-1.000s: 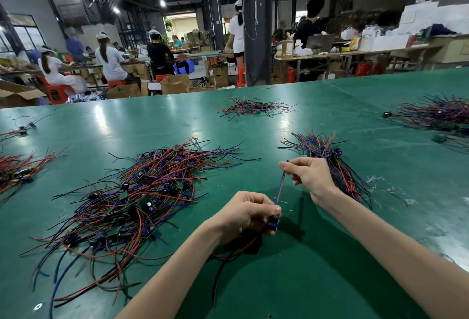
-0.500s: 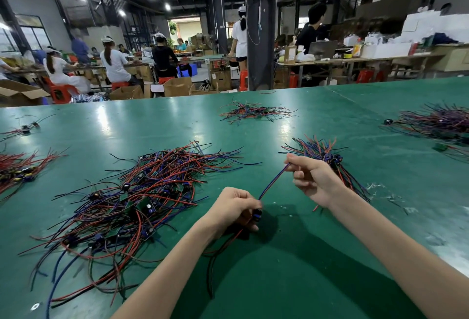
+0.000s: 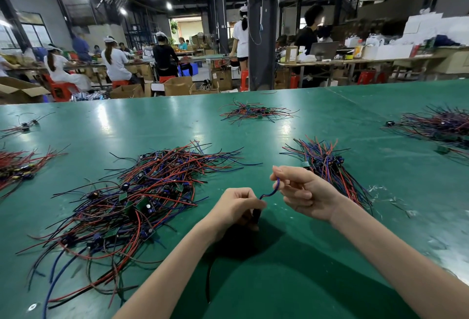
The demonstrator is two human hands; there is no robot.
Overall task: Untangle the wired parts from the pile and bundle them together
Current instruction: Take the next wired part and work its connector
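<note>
A big tangled pile [image 3: 142, 199] of red, blue and black wired parts with small green boards lies on the green table [image 3: 291, 280], left of my hands. My left hand [image 3: 236, 208] grips one wired part, most of it hidden in the fist; a black wire hangs down under it. A short blue wire [image 3: 270, 191] bends in a loose curve from that fist up to my right hand [image 3: 302, 191], which pinches its end between thumb and finger. Just behind my right hand lies a tidier bundle [image 3: 327, 164] of the same parts.
More wire heaps lie at the far middle [image 3: 253, 113], far right [image 3: 441, 125] and left edge [image 3: 17, 166]. Bits of white debris [image 3: 385, 191] dot the table at right. Beyond the table stand a dark pillar, cardboard boxes and several people at other benches.
My hands have come closer together, so the blue wire that was stretched taut between them now sags in a curve. The piles have not moved.
</note>
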